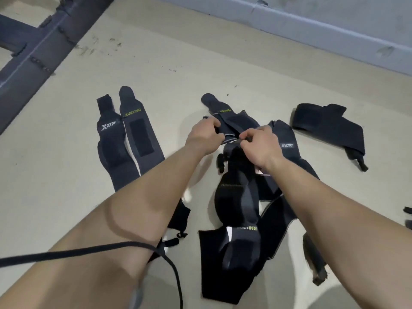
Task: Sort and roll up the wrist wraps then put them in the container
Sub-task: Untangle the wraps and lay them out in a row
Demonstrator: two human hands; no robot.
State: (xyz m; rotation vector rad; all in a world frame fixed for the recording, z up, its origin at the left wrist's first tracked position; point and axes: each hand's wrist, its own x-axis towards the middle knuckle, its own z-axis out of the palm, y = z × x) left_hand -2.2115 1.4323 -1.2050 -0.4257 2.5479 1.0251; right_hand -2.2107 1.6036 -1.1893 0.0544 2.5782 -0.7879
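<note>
Several dark wrist wraps lie on the beige floor. Two are laid out flat side by side at the left: an XTEP wrap (110, 139) and a XUEYING wrap (138, 134). A tangled pile (240, 204) sits in the middle. My left hand (204, 137) and my right hand (259, 144) both pinch a XUEYING wrap (223, 110) at the top of the pile, fingers closed on its edge. Another folded black wrap (327, 123) lies apart at the right. No container is in view.
A dark metal frame (33, 47) crosses the upper left corner. A grey wall base (312, 23) runs along the back. A black cable (89, 250) crosses my left forearm. A dark strap end (314, 259) lies at the lower right.
</note>
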